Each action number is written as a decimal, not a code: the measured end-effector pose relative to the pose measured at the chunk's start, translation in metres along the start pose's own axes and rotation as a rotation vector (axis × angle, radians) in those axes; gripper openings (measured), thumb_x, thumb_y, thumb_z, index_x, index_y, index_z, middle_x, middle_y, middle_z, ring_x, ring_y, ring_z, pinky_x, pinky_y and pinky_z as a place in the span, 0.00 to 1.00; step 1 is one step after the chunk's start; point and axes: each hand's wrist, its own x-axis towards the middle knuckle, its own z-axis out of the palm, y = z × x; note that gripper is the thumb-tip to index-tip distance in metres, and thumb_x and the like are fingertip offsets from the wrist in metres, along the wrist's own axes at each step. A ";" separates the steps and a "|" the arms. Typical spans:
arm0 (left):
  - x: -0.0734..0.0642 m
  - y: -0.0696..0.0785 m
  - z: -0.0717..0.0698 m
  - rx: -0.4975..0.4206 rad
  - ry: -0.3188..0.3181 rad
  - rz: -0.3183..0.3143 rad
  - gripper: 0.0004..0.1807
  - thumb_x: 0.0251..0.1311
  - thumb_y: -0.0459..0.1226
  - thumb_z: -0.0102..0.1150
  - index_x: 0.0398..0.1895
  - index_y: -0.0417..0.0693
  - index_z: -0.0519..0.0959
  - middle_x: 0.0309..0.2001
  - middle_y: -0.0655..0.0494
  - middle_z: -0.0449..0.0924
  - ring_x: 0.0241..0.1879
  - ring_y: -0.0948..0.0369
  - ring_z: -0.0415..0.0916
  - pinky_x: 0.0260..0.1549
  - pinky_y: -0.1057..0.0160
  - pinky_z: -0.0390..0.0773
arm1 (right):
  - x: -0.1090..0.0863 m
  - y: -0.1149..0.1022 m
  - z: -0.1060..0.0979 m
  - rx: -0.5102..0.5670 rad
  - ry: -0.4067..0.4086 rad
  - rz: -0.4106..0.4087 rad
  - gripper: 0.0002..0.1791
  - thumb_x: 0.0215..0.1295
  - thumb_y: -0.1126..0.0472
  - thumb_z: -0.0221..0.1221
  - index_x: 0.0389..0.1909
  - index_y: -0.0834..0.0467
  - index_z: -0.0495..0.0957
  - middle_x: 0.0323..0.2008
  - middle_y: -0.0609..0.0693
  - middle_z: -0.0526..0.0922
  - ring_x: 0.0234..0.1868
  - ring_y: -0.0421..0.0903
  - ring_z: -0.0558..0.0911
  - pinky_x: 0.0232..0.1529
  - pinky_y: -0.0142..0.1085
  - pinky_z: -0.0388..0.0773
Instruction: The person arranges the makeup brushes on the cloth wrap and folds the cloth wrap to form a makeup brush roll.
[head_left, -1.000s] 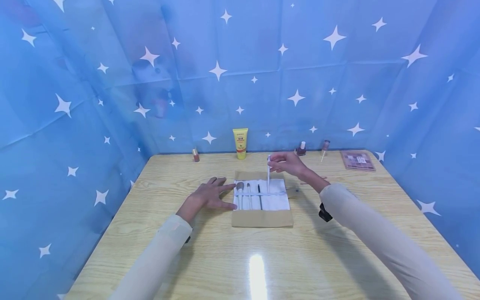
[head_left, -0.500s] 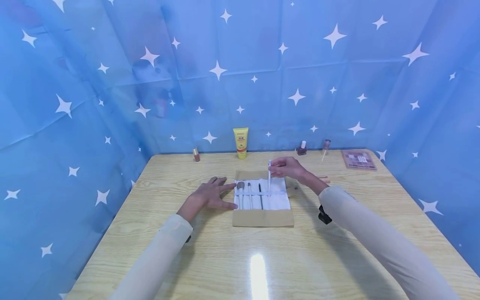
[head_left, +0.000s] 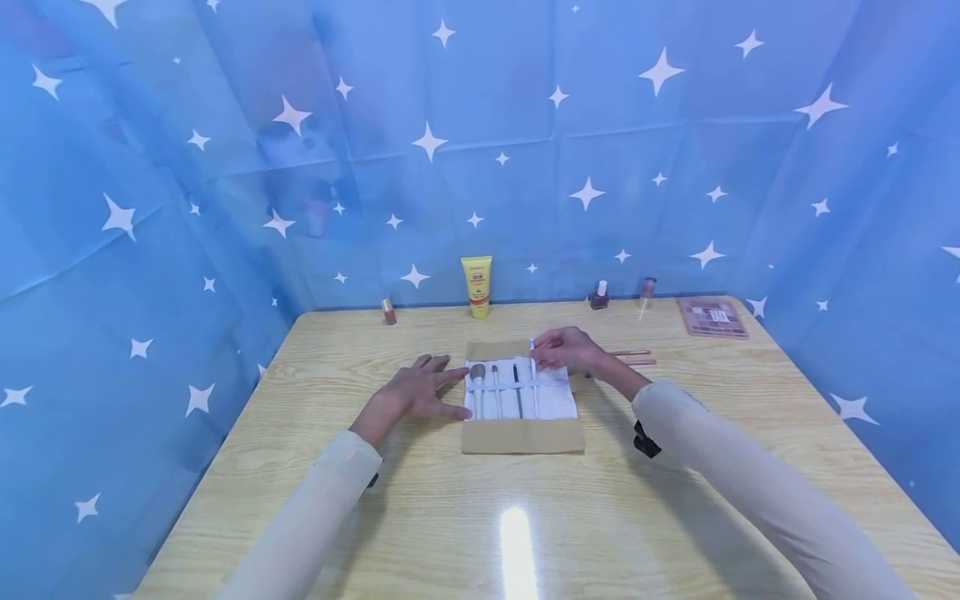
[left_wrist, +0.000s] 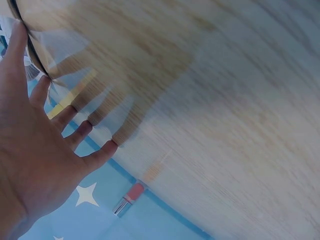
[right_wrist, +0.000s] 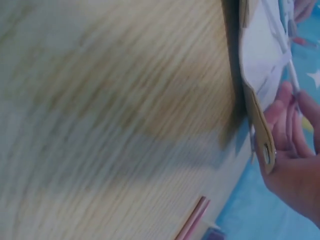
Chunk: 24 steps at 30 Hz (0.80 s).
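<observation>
An opened brush roll [head_left: 558, 404], white inside with tan flaps, lies on the wooden table. Across it runs a light band, under which sit a large fluffy makeup brush [head_left: 477, 372], a small white-handled makeup brush [head_left: 496, 392] and a dark slim one [head_left: 518, 392]. My right hand [head_left: 567, 348] pinches another white-handled makeup brush [head_left: 536, 396] near its upper end; its shaft passes the band and reaches the lower flap. In the right wrist view that hand [right_wrist: 292, 135] is beside the tan snap tab [right_wrist: 266, 155]. My left hand [head_left: 423, 390] has spread fingers, with thumb and index finger at the roll's left edge.
Along the back stand a lipstick-like tube [head_left: 388, 312], a yellow squeeze tube [head_left: 477, 287], a dark nail polish bottle [head_left: 599, 296] and a small tube with a wand [head_left: 647, 290]. A palette [head_left: 712, 317] lies back right. Two thin pencil-like sticks [head_left: 633, 362] lie behind my right forearm.
My right hand has come down toward the roll, and the white-handled makeup brush has slid lower through the band to the bottom flap. My left hand has stayed at the left edge.
</observation>
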 end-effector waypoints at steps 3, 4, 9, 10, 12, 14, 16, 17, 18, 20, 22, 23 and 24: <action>0.000 0.000 0.000 -0.003 0.005 0.004 0.52 0.54 0.79 0.53 0.82 0.78 0.56 0.84 0.53 0.47 0.82 0.45 0.41 0.74 0.32 0.52 | -0.003 0.001 0.001 -0.031 -0.010 -0.001 0.19 0.72 0.61 0.65 0.57 0.69 0.81 0.41 0.60 0.90 0.39 0.48 0.91 0.34 0.30 0.82; 0.000 0.000 0.000 -0.004 0.005 0.004 0.52 0.54 0.79 0.53 0.82 0.77 0.56 0.84 0.53 0.47 0.82 0.45 0.41 0.74 0.31 0.52 | -0.005 0.001 0.001 -0.037 -0.013 0.000 0.19 0.72 0.61 0.65 0.57 0.69 0.81 0.41 0.59 0.90 0.39 0.48 0.90 0.33 0.30 0.80; 0.001 0.000 0.002 -0.006 0.006 -0.001 0.52 0.53 0.79 0.53 0.82 0.78 0.56 0.84 0.53 0.47 0.82 0.45 0.41 0.74 0.32 0.52 | -0.009 0.002 0.003 -0.042 -0.025 0.014 0.18 0.71 0.61 0.66 0.56 0.69 0.82 0.40 0.57 0.91 0.36 0.44 0.89 0.29 0.27 0.75; 0.001 0.000 0.002 -0.003 0.004 -0.003 0.53 0.53 0.80 0.52 0.82 0.78 0.55 0.84 0.53 0.47 0.82 0.45 0.40 0.74 0.32 0.52 | -0.010 0.002 0.004 -0.042 -0.024 0.021 0.18 0.71 0.61 0.66 0.55 0.68 0.82 0.40 0.56 0.91 0.36 0.43 0.89 0.28 0.27 0.74; 0.001 -0.001 0.003 0.001 0.006 -0.005 0.53 0.53 0.80 0.52 0.82 0.78 0.55 0.84 0.54 0.47 0.82 0.45 0.41 0.74 0.31 0.52 | -0.010 0.003 0.006 -0.046 -0.021 0.026 0.19 0.71 0.60 0.66 0.56 0.68 0.81 0.40 0.54 0.91 0.35 0.41 0.88 0.29 0.28 0.74; 0.000 -0.001 0.003 0.005 0.009 -0.004 0.53 0.53 0.80 0.52 0.82 0.78 0.55 0.84 0.53 0.47 0.82 0.46 0.41 0.73 0.30 0.52 | -0.012 0.004 0.008 -0.040 -0.022 0.024 0.20 0.71 0.61 0.66 0.57 0.69 0.79 0.40 0.54 0.91 0.34 0.40 0.87 0.29 0.29 0.75; 0.000 -0.001 0.003 0.009 0.012 -0.003 0.53 0.54 0.79 0.52 0.82 0.78 0.55 0.84 0.53 0.47 0.82 0.46 0.42 0.73 0.29 0.51 | -0.014 0.005 0.009 -0.034 -0.027 0.009 0.21 0.72 0.62 0.65 0.59 0.71 0.77 0.40 0.56 0.91 0.34 0.41 0.87 0.29 0.30 0.75; -0.001 -0.001 0.003 0.008 0.015 -0.001 0.53 0.54 0.79 0.53 0.82 0.77 0.55 0.84 0.53 0.48 0.82 0.46 0.42 0.73 0.29 0.52 | -0.015 0.005 0.010 -0.032 -0.029 0.004 0.21 0.72 0.62 0.65 0.59 0.71 0.76 0.41 0.57 0.90 0.34 0.40 0.87 0.30 0.30 0.76; -0.001 -0.001 0.003 0.008 0.015 0.001 0.53 0.54 0.79 0.53 0.82 0.77 0.55 0.84 0.53 0.48 0.82 0.45 0.42 0.72 0.29 0.52 | -0.015 0.006 0.010 -0.027 -0.032 -0.002 0.21 0.72 0.63 0.64 0.59 0.71 0.76 0.41 0.58 0.90 0.34 0.41 0.87 0.29 0.30 0.76; -0.001 0.000 0.002 0.006 0.017 0.002 0.53 0.54 0.79 0.53 0.82 0.77 0.56 0.84 0.53 0.49 0.82 0.45 0.43 0.72 0.28 0.52 | -0.016 0.007 0.010 -0.025 -0.035 -0.009 0.21 0.72 0.63 0.64 0.60 0.72 0.75 0.42 0.59 0.90 0.35 0.41 0.87 0.29 0.30 0.75; -0.001 0.000 0.002 0.004 0.019 0.004 0.52 0.54 0.79 0.53 0.82 0.77 0.56 0.84 0.53 0.49 0.82 0.45 0.43 0.72 0.28 0.52 | -0.018 0.008 0.010 -0.029 -0.032 -0.006 0.21 0.72 0.63 0.64 0.59 0.71 0.75 0.42 0.59 0.90 0.35 0.41 0.87 0.30 0.30 0.75; -0.001 0.000 0.002 0.004 0.019 0.004 0.52 0.54 0.79 0.54 0.82 0.77 0.56 0.84 0.53 0.49 0.82 0.45 0.43 0.72 0.28 0.52 | -0.018 0.008 0.010 -0.036 -0.030 -0.002 0.21 0.71 0.63 0.64 0.59 0.71 0.76 0.42 0.58 0.90 0.36 0.41 0.87 0.30 0.30 0.75; -0.001 0.001 0.002 0.006 0.018 0.004 0.52 0.54 0.79 0.53 0.82 0.77 0.56 0.84 0.53 0.49 0.82 0.45 0.43 0.72 0.28 0.52 | -0.019 0.008 0.010 -0.047 -0.030 -0.003 0.21 0.71 0.63 0.65 0.59 0.71 0.76 0.42 0.59 0.90 0.36 0.41 0.86 0.31 0.30 0.76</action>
